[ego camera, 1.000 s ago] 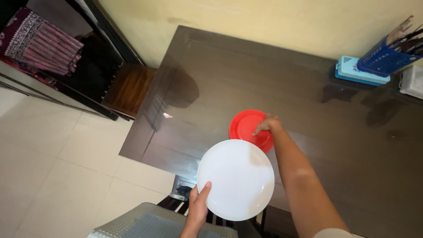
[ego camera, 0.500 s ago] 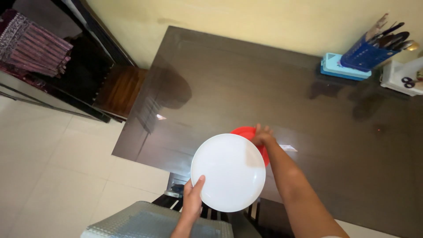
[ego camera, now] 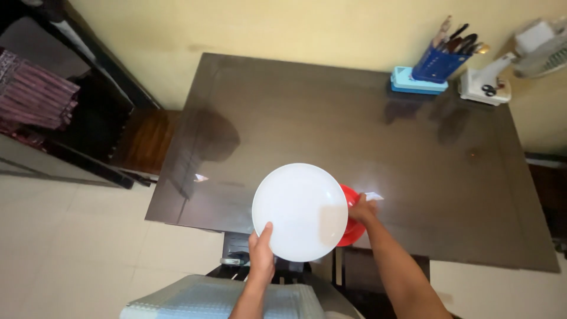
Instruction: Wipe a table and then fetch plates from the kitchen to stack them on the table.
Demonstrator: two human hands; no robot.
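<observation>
While my left hand [ego camera: 261, 255] grips the near rim of a white plate [ego camera: 299, 211], thumb on top, the plate hangs flat above the near edge of the worktop [ego camera: 331, 136]. Plate: round, plain, glossy, unmarked. My right hand [ego camera: 362, 211] is closed on the rim of a red plate [ego camera: 349, 223], which sits mostly hidden under the white one, at the worktop's near edge. Worktop: dark brown, glassy, reflecting light. At its far right corner, against the pale yellow wall [ego camera: 283, 26], a blue slotted holder [ego camera: 436, 65] of utensils stands on a light blue flat box [ego camera: 414, 82]; just beside it a white appliance [ego camera: 485, 85]. Floor [ego camera: 65, 236]: pale tiles. Left: a dark shelf unit [ego camera: 71, 94] with folded striped cloth [ego camera: 32, 97]. Below me, a grey checked chair back [ego camera: 221, 301].
</observation>
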